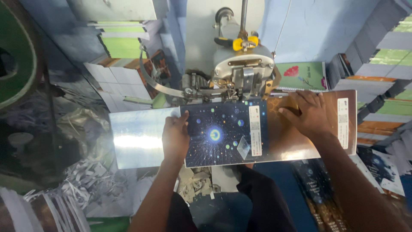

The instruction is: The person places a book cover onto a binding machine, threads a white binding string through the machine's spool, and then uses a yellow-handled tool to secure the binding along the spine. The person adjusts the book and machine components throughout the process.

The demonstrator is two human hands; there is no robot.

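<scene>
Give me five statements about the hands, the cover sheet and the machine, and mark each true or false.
1. The left hand lies flat on the left edge of the cover sheet. True.
2. The right hand is lifted clear of the sheet. False: it presses flat on the sheet's brown half.
3. The sheet's far edge sits under the machine head. True.
4. The sheet's left half is plain white. False: it is dark blue with a glowing ring and dots.
5. Paper scraps lie at the lower left. True.
</scene>
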